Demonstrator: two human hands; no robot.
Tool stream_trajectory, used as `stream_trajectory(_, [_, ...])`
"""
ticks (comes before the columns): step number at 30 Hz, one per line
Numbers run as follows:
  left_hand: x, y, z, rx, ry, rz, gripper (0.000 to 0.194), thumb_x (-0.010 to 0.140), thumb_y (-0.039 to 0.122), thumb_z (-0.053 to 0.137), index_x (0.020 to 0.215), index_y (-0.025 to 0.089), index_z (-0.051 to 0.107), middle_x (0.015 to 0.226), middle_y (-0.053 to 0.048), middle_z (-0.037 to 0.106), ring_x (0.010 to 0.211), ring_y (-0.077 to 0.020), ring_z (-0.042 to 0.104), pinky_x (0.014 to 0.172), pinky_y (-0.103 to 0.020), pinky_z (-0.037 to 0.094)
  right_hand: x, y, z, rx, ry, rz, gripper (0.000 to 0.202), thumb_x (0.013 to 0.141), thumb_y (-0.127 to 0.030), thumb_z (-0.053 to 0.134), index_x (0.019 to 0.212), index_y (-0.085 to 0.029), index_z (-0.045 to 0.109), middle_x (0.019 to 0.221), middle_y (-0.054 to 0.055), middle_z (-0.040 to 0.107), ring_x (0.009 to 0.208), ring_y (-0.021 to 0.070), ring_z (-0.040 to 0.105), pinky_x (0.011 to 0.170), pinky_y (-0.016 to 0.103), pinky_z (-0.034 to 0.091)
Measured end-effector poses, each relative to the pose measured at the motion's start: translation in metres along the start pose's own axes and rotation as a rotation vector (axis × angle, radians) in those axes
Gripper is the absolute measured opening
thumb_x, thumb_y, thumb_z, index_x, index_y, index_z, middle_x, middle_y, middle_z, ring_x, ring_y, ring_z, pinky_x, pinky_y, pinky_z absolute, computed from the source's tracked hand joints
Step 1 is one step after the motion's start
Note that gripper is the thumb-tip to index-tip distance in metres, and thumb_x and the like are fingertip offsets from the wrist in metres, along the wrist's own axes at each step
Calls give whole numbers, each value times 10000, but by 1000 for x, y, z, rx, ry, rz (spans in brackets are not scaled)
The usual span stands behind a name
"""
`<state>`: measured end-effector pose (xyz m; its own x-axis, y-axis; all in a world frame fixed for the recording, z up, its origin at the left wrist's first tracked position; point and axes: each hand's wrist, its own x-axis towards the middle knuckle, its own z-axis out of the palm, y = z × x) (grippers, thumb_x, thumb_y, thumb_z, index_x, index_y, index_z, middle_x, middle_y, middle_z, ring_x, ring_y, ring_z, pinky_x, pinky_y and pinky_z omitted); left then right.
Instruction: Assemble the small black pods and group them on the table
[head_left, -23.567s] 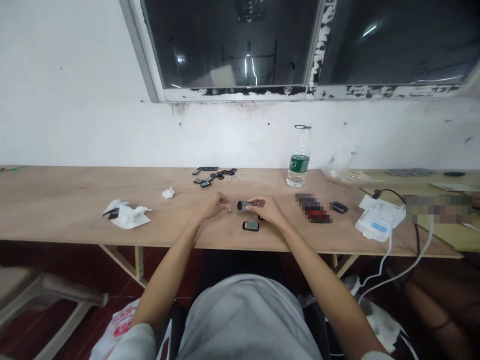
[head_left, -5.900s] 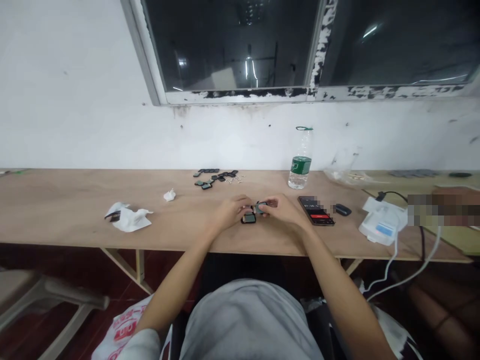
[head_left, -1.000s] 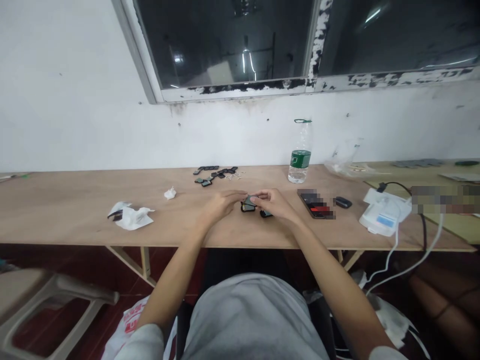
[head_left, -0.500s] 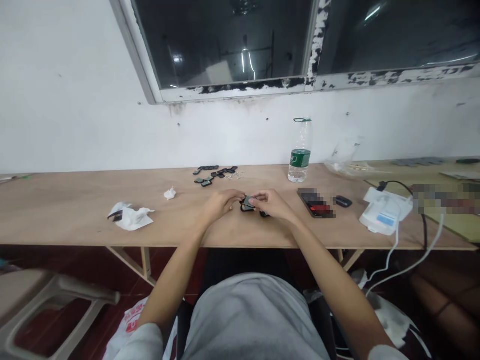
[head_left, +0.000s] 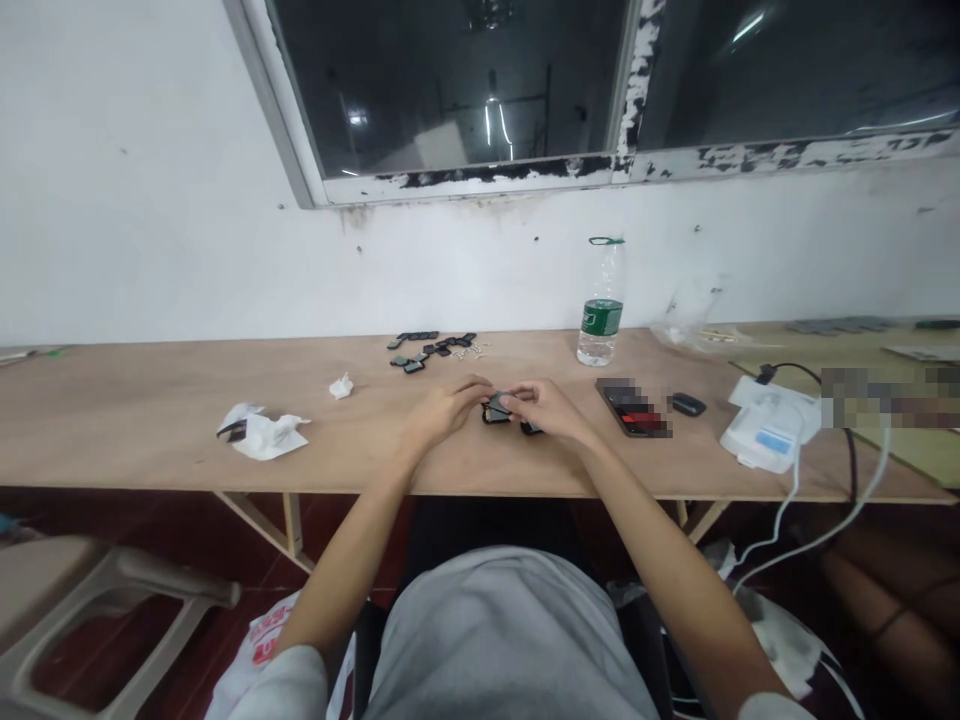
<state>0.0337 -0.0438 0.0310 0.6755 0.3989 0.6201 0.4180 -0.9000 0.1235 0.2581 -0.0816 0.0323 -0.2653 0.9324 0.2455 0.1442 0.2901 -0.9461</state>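
Observation:
A small, flat, dark rectangular piece with a grey face (head_left: 494, 410) lies at the front middle of the table, between my two hands. My right hand (head_left: 547, 406) pinches its grey upper part between thumb and fingers. At its left edge, the curled fingers of my left hand (head_left: 446, 410) close in on the piece; the contact is partly hidden. Another dark piece (head_left: 532, 428) shows under my right hand. Farther back lie several similar black and grey pieces (head_left: 413, 366) beside a scatter of small pale bits (head_left: 469, 352).
A water bottle (head_left: 600, 330) stands at the back. On the right are a phone (head_left: 630, 408), a black oval object (head_left: 687, 404) and a white box with cables (head_left: 769, 430). Crumpled tissues (head_left: 270, 436) lie left on the wooden table (head_left: 150, 440). A stool (head_left: 127, 600) stands below.
The grey upper part in my right hand appears slightly tilted compared with before. Both hands stay in nearly the same place.

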Motion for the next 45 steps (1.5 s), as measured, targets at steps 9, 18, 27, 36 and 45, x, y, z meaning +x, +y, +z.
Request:
stream_trajectory(9, [4, 2, 1, 63, 100, -155, 287, 1060, 327, 352, 1056, 194, 606, 1012, -84, 658, 908, -192, 633, 832, -302, 506, 2, 6, 6, -86, -34, 2, 301, 841, -385, 717, 994, -129, 756, 824, 84, 759, 687, 171, 657, 575, 239, 467])
stream_trajectory(18, [-19, -44, -26, -12, -170, -546, 197, 938, 316, 507, 821, 196, 610, 757, -24, 670, 707, -197, 608, 684, -299, 463, 10, 30, 4, -489, -60, -111, 203, 835, -265, 663, 955, -164, 793, 847, 60, 768, 724, 187, 647, 678, 276, 479])
stream_trajectory(27, [-34, -69, -13, -189, -359, -698, 368, 675, 204, 717, 1030, 176, 625, 893, -52, 728, 788, -219, 681, 680, -309, 539, 9, 33, 6, -608, -84, -50, 104, 814, -213, 686, 858, -166, 768, 774, 53, 747, 696, 185, 642, 637, 269, 446])
stream_trajectory(36, [-32, -68, -14, -219, -315, -660, 382, 731, 333, 737, 1057, 161, 640, 939, -84, 744, 837, -229, 696, 729, -341, 559, 13, 47, 2, -830, -29, -261, 351, 940, -80, 468, 1130, -173, 749, 1225, 122, 711, 1155, 263, 601, 1044, 383, 406])
stream_trajectory(45, [-31, -62, -22, -205, -306, -624, 323, 792, 373, 693, 1044, 177, 649, 934, -79, 758, 871, -244, 709, 793, -368, 562, 13, 52, 2, -935, -49, -217, 149, 914, -128, 574, 941, -182, 710, 1013, 104, 718, 1017, 264, 597, 943, 376, 412])
